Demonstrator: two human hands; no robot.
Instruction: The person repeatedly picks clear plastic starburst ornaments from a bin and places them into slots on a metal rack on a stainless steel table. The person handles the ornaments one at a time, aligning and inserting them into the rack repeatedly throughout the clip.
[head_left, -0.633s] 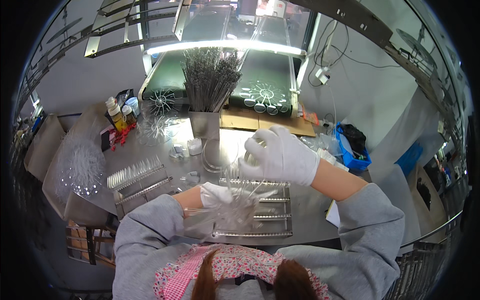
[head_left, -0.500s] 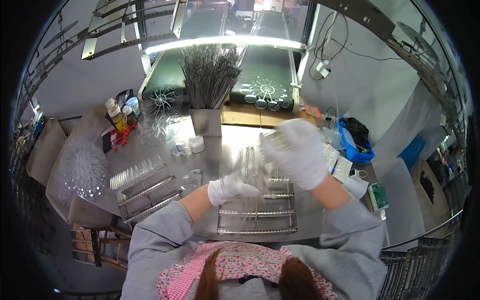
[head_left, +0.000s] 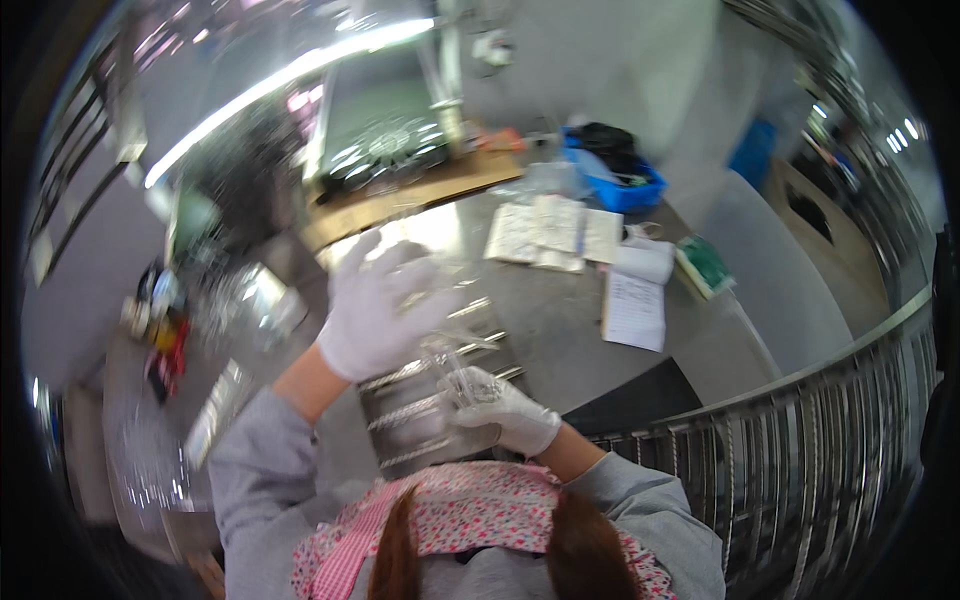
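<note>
My left hand [head_left: 380, 305], in a white glove, hangs over the far left part of a metal rack [head_left: 405, 412] with notched bars. Its fingers are spread and slightly blurred, and I see nothing held in them. At the rack's right side my right hand [head_left: 500, 408], also gloved, is closed around some thin clear pieces [head_left: 455, 375], plastic by their look. They stick up from the fingers toward the left hand. Glare and blur hide their exact shape and number.
An open notebook [head_left: 634, 312], several white pads [head_left: 540, 232] and a green-topped packet [head_left: 705, 266] lie to the right. Behind them stands a blue bin [head_left: 622, 190]. Metal racks [head_left: 740, 490] line the lower right. Ahead is a conveyor [head_left: 385, 110] bearing clear round parts.
My view has swung to the right. The right hand has come down and near, now gripping clear pieces; the left hand has risen beyond it with fingers spread.
</note>
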